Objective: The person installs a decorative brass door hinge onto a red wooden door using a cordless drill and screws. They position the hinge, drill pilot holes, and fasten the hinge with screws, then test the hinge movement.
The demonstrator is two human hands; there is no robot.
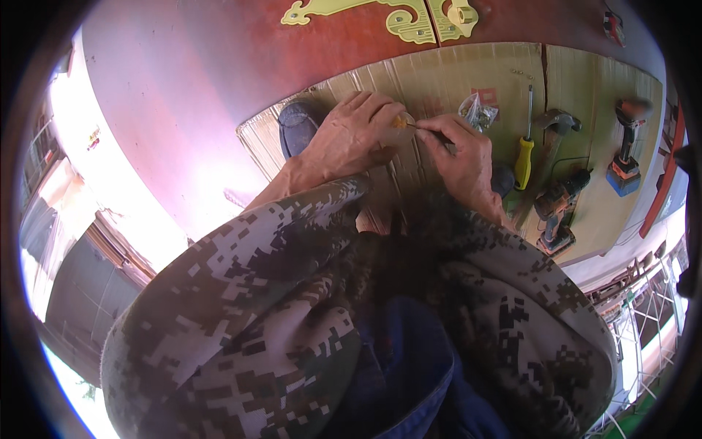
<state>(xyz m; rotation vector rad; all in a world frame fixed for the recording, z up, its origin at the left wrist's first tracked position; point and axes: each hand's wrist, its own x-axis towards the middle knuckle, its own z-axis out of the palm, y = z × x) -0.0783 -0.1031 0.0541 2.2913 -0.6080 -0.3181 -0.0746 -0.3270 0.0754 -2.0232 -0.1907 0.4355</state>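
Observation:
My left hand (356, 130) is closed around a small yellow-gold piece (400, 122), which shows at its fingertips; its exact kind is too small to make out. Close on the right, my right hand (462, 155) pinches a thin dark rod (412, 125) whose tip meets or nearly meets the gold piece. The rod's other end is mostly hidden by the fingers. Both hands are above a sheet of cardboard (431, 69), between my dark shoes (296, 126). A clear plastic bag (479, 113) with small bits in it lies just beyond the right hand.
To the right on the cardboard lie a yellow-handled screwdriver (524, 150), a hammer (559, 121), a cordless drill (559, 205) and another cordless power tool (627, 150). Ahead is a glossy red panel (219, 73) with ornate gold metal fittings (409, 18).

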